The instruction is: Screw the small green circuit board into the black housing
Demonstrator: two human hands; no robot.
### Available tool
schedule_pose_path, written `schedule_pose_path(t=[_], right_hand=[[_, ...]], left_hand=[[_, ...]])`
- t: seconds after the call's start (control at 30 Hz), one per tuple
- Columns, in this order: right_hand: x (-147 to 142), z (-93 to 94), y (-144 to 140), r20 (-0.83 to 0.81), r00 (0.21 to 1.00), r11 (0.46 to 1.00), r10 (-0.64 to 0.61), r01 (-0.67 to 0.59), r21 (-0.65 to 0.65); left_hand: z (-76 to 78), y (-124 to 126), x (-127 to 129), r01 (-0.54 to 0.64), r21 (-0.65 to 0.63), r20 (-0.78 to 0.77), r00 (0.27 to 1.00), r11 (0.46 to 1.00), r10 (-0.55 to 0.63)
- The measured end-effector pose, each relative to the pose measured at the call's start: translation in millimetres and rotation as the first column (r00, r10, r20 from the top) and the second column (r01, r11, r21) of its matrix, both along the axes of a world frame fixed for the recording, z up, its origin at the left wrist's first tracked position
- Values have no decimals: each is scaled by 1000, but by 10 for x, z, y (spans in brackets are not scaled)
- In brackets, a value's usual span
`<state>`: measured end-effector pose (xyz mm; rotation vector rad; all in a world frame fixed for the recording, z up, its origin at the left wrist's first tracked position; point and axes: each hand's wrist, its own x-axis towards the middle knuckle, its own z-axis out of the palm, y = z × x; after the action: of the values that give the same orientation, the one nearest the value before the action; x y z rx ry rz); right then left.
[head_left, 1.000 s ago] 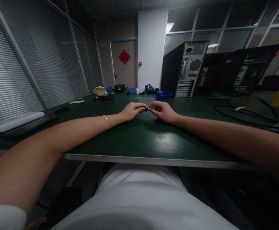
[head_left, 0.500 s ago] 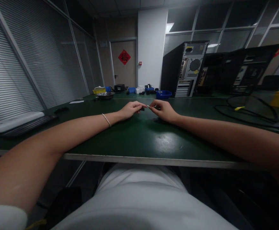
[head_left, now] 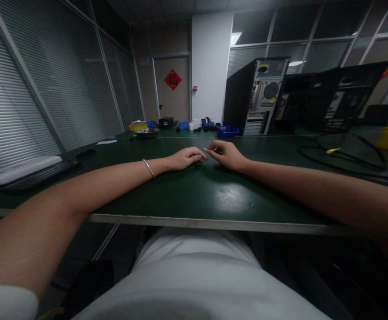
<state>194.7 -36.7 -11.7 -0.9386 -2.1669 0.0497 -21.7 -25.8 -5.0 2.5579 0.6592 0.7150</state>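
**Now: hands over a small part on the counter**

Both forearms are stretched across the green counter (head_left: 214, 195), and the hands are brought close together near its middle. The left hand (head_left: 184, 158) is laid palm down, its fingers curled loosely over a small dark part (head_left: 198, 165) that lies on the counter just under the fingertips. Whether the part is touched or only covered cannot be told; nothing is seen pinched in that grip. A thin bracelet (head_left: 148, 168) is worn on the left wrist.

The right hand (head_left: 226, 154) is held just beside the left, its grip closed on a thin silver pin (head_left: 206, 150), pinched between thumb and forefinger. The pin's tip is pointed toward the left hand, just above the dark part and apart from it.

Farther back, a blue bin (head_left: 227, 131) is set beside an upright computer case (head_left: 257, 95), its rear panel turned to the camera. A metal bowl (head_left: 146, 132) and a yellow tray (head_left: 138, 126) are seen at the far left end. Black cables (head_left: 347, 155) are looped on the right, and a keyboard (head_left: 30, 171) is placed near the left edge.
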Motion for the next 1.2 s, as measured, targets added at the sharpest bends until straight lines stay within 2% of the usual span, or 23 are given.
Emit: schedule_pose_path(t=[0.07,0.17,0.33,0.43,0.63,0.73,0.93,1.07,1.2], right_hand=[[8,-8,25,24,1000,1000,0,0,-29],[24,-6,43,72,997,997,21,-15,-80],[37,50,11,167,980,985,111,-86,-150],[34,88,0,217,964,978,151,-114,-172],[34,96,21,274,939,970,208,-162,-184],[40,74,17,266,940,972,214,-176,-158],[24,53,-13,140,980,990,137,-137,-13],[-13,69,-49,51,993,991,107,-110,78],[-34,81,-95,34,994,989,106,-109,102]], left_hand=[[-5,8,1,-64,37,30,998,997,63],[-7,20,-11,-101,19,44,994,995,100],[19,16,-69,-108,-47,-70,992,993,104],[36,24,-105,-103,-42,-156,983,994,96],[33,67,-134,-50,-66,-147,988,997,40],[18,91,-135,-36,-118,-97,995,992,24],[-20,122,-104,14,-329,136,990,944,32],[-45,88,-37,57,-375,193,981,925,18],[-53,44,11,98,-435,249,968,895,15]])
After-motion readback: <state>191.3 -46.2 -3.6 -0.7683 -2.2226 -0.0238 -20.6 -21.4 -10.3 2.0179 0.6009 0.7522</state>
